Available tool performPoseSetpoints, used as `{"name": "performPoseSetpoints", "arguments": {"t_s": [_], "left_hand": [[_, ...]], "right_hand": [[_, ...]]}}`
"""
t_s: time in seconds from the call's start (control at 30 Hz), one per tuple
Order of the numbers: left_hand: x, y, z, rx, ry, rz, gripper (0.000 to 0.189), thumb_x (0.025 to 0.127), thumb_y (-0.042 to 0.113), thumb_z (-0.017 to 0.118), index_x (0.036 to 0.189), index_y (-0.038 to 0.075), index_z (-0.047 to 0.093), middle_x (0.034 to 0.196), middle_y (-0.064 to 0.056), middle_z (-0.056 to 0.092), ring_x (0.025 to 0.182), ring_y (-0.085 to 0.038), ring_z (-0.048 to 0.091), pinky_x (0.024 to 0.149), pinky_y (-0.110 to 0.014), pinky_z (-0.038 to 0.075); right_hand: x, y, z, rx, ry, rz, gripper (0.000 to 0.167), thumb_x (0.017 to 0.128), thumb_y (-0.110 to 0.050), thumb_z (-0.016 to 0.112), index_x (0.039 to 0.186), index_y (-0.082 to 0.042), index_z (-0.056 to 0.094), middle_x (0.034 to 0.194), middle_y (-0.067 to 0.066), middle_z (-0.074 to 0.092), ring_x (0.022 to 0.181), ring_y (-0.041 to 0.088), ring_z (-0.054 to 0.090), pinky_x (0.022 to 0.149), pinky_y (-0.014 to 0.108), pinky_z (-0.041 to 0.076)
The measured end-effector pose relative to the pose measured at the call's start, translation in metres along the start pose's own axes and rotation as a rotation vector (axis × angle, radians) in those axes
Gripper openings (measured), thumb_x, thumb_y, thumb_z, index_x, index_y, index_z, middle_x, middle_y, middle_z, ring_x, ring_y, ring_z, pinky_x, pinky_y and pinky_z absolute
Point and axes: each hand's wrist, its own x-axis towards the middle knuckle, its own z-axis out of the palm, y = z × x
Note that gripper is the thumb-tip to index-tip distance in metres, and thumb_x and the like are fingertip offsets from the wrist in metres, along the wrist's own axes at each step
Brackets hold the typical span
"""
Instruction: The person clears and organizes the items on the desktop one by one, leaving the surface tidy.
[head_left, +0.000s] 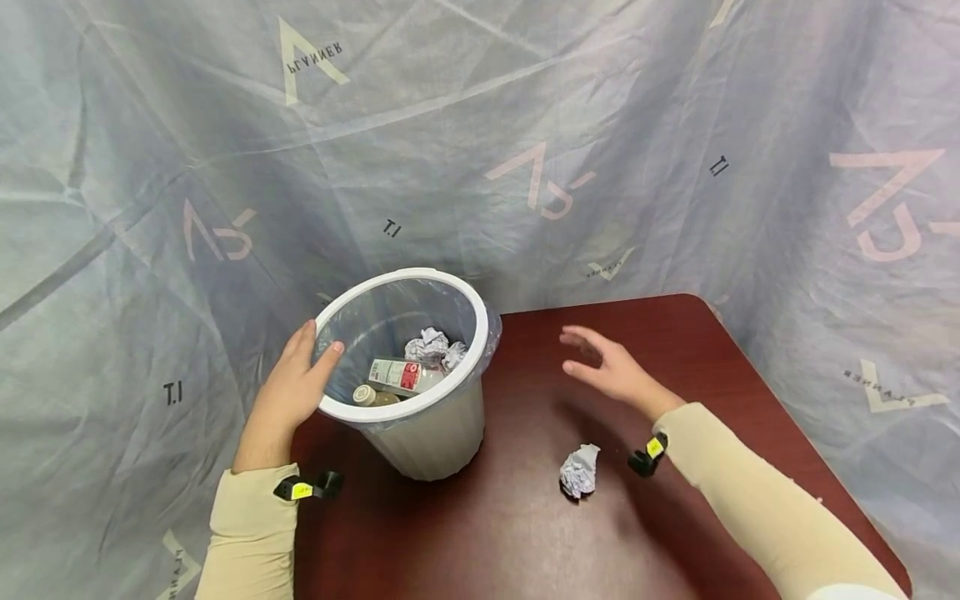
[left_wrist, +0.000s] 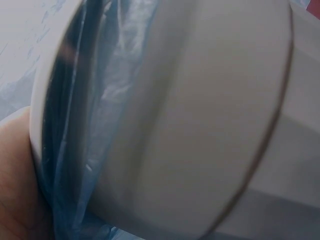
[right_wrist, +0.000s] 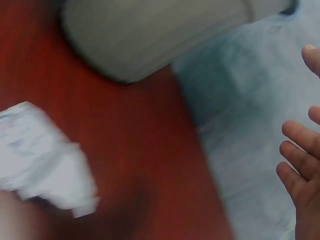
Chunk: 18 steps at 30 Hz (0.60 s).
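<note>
A whitish bin [head_left: 442,446] with a clear bluish liner [head_left: 491,337] stands on the dark red table. My left hand [head_left: 292,379] grips the left side of its rim, thumb over the inner side; the left wrist view shows part of this hand [left_wrist: 17,175] against the rim. Inside the bin lie a bottle with a white and red label [head_left: 393,375], a white-capped bottle [head_left: 365,395] and crumpled paper [head_left: 427,343]. My right hand [head_left: 618,371] hovers over the table with fingers apart and holds nothing. Below it rests a crumpled paper ball [head_left: 579,472].
A grey printed sheet [head_left: 600,100] hangs behind and on both sides of the table [head_left: 517,533]. The table's right edge runs beyond the right forearm. Each wrist wears a black strap with a yellow tag.
</note>
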Motion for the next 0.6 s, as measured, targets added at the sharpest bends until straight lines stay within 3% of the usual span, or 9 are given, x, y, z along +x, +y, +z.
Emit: {"name": "performPoseSetpoints", "arguments": {"t_s": [0.2, 0.3, 0.43, 0.6], "left_hand": [[0.002, -0.002, 0.000, 0.002, 0.003, -0.001, 0.085, 0.105, 0.058, 0.032, 0.160, -0.002, 0.008, 0.166, -0.027, 0.010, 0.149, -0.052, 0.014, 0.115, -0.069, 0.016], [0.001, -0.002, -0.001, 0.000, 0.006, -0.001, 0.085, 0.105, 0.058, 0.032, 0.160, -0.002, 0.009, 0.166, -0.027, 0.010, 0.149, -0.052, 0.014, 0.115, -0.070, 0.016], [0.001, -0.002, 0.000, 0.003, -0.001, -0.004, 0.084, 0.106, 0.058, 0.032, 0.161, -0.002, 0.008, 0.166, -0.027, 0.010, 0.149, -0.051, 0.014, 0.115, -0.069, 0.016], [0.001, 0.000, 0.000, 0.000, -0.001, -0.011, 0.083, 0.106, 0.056, 0.033, 0.160, -0.002, 0.009, 0.165, -0.028, 0.011, 0.149, -0.051, 0.014, 0.116, -0.069, 0.016]], "right_hand": [[-0.058, 0.033, 0.036, -0.037, -0.036, 0.092, 0.060, 0.093, -0.023, 0.076, 0.146, -0.010, 0.051, 0.140, 0.012, 0.061, 0.129, 0.038, 0.056, 0.106, 0.058, 0.043], [-0.082, 0.043, 0.054, -0.022, -0.075, 0.120, 0.062, 0.093, -0.023, 0.076, 0.146, -0.005, 0.050, 0.141, 0.014, 0.060, 0.128, 0.039, 0.056, 0.105, 0.058, 0.044], [-0.103, 0.052, 0.070, -0.049, -0.105, 0.117, 0.066, 0.090, -0.027, 0.079, 0.145, -0.002, 0.051, 0.135, 0.013, 0.064, 0.125, 0.033, 0.060, 0.103, 0.052, 0.047], [-0.117, 0.060, 0.081, -0.117, -0.116, 0.126, 0.077, 0.080, -0.038, 0.087, 0.144, -0.008, 0.055, 0.136, 0.006, 0.063, 0.126, 0.030, 0.058, 0.102, 0.049, 0.048]]}}
